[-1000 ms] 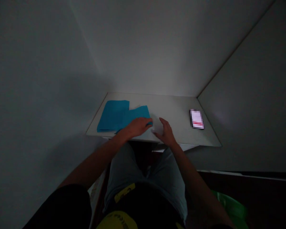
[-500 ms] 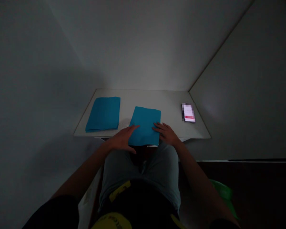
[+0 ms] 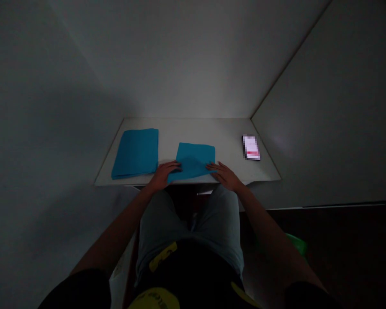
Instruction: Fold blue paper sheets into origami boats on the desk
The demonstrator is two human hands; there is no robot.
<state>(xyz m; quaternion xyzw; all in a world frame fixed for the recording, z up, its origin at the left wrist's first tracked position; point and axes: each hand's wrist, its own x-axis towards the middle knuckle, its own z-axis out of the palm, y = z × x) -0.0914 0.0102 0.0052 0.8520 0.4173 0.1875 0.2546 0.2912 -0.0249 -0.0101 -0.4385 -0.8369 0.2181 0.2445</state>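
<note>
A blue sheet (image 3: 194,156) lies near the front edge of the table, right in front of me. Whether it is cloth or paper I cannot tell. Its near part looks turned up or folded over, with a slanted lower edge. My left hand (image 3: 165,175) is closed at the near left corner, its fingers together on the blue surface and its thumb hidden. At the near right corner my right hand (image 3: 225,176) grips the sheet's edge, with its fingers on top. A stack of similar blue sheets (image 3: 137,152) rests to the left of my left hand.
The small white table (image 3: 193,126) stands against walls at the back and sides. A phone (image 3: 251,147) with a lit, blurred screen lies at its right end. Something green (image 3: 297,244) is on the dark floor at lower right.
The blue sheet's near part, which hung over the table edge, has come up and back, so the sheet looks shorter. My left hand has moved onto its near left corner and closed.
</note>
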